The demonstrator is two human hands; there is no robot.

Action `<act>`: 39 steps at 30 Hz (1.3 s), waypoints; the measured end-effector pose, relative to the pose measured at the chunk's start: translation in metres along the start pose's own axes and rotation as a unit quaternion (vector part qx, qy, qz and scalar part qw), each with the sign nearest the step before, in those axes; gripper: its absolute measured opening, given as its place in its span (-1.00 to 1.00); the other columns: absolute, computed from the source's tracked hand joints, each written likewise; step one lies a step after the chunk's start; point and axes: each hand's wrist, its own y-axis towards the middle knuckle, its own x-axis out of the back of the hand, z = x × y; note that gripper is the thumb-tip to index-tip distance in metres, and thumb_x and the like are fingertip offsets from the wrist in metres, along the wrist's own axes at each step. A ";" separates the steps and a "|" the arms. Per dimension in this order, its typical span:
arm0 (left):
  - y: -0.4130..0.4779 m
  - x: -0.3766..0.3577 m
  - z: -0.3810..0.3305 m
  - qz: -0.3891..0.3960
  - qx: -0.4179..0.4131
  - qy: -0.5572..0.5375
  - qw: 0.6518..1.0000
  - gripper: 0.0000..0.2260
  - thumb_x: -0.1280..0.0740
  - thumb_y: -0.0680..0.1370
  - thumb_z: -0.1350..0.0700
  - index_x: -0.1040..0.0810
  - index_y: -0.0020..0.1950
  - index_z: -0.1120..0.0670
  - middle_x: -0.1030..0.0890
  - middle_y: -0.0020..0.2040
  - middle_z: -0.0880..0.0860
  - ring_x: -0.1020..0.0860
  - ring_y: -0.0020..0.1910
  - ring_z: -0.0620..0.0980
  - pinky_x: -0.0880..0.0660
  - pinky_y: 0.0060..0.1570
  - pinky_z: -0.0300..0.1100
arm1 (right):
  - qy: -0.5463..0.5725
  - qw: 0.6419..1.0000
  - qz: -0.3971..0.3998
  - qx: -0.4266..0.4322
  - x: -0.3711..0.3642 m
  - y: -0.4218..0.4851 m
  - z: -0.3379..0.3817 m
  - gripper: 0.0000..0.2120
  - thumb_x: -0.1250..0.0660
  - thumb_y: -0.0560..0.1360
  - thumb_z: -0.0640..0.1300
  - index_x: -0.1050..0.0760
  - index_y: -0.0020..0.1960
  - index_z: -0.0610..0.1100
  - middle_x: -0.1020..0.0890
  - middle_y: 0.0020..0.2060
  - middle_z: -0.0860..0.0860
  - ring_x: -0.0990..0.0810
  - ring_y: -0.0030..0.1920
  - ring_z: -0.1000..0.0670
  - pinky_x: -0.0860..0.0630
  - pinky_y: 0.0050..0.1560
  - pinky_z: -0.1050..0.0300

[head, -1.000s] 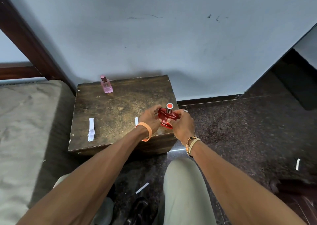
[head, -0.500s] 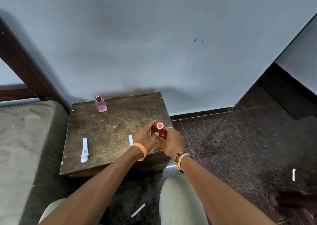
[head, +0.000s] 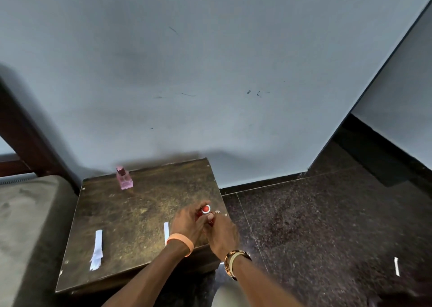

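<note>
A small red perfume bottle (head: 205,209) with a silver-rimmed red cap is held over the right part of a dark wooden box table (head: 131,213). My left hand (head: 189,222), with an orange wristband, grips it from the left. From the right, my right hand (head: 222,232), with a beaded bracelet and a ring, wraps around it. Most of the bottle's body is hidden by my fingers; whether it rests on the table I cannot tell. A pink perfume bottle (head: 125,178) stands upright at the table's far left corner.
Two white paper strips lie on the table, one on the left (head: 97,246) and one (head: 166,230) beside my left wrist. Another strip (head: 396,265) lies on the dark stone floor at right. A grey mattress (head: 25,232) borders the table's left side. A pale wall stands behind.
Both hands have lowered the red bottle toward the table's right side and closed more tightly over it. The view has tilted up, showing more wall.
</note>
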 end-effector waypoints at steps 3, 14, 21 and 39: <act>0.003 -0.002 0.002 -0.016 -0.023 0.029 0.999 -0.79 -0.39 0.53 0.09 -0.61 0.15 -0.08 -0.67 0.03 -0.05 -0.57 -0.05 -0.13 -0.41 -0.10 -0.46 | -0.003 1.000 -0.011 0.012 -0.003 0.001 -0.003 -0.91 -0.28 0.60 -0.03 -0.51 0.05 -0.02 -0.61 -0.03 0.04 -0.59 -0.02 0.02 -0.52 -0.02 0.16; -0.003 -0.002 0.000 -0.067 -0.005 -0.019 0.998 -0.74 -0.53 0.39 0.04 -0.67 0.07 -0.07 -0.68 -0.06 -0.12 -0.57 -0.12 -0.20 -0.44 -0.10 -0.39 | 0.002 0.999 -0.036 0.032 -0.003 -0.004 -0.005 -0.89 -0.27 0.60 -0.03 -0.53 0.05 -0.03 -0.55 -0.14 0.10 -0.62 -0.02 0.02 -0.53 0.00 0.19; 0.008 -0.002 0.005 -0.009 -0.061 0.032 0.998 -0.75 -0.45 0.47 0.14 -0.63 0.13 -0.06 -0.68 -0.02 -0.10 -0.57 -0.07 -0.19 -0.37 -0.11 -0.50 | 0.000 0.999 -0.026 0.021 -0.003 -0.004 -0.005 -0.81 -0.32 0.58 0.06 -0.50 0.11 -0.02 -0.62 0.02 0.06 -0.61 0.04 0.04 -0.53 0.08 0.16; 0.007 -0.003 0.010 -0.023 -0.046 -0.002 0.999 -0.65 -0.48 0.44 0.17 -0.62 0.18 -0.09 -0.69 -0.01 -0.10 -0.60 -0.05 -0.17 -0.57 0.02 -0.22 | -0.004 1.000 -0.024 0.014 -0.004 -0.004 -0.004 -0.84 -0.32 0.58 0.04 -0.51 0.10 0.00 -0.64 0.02 0.06 -0.62 0.04 0.04 -0.54 0.09 0.14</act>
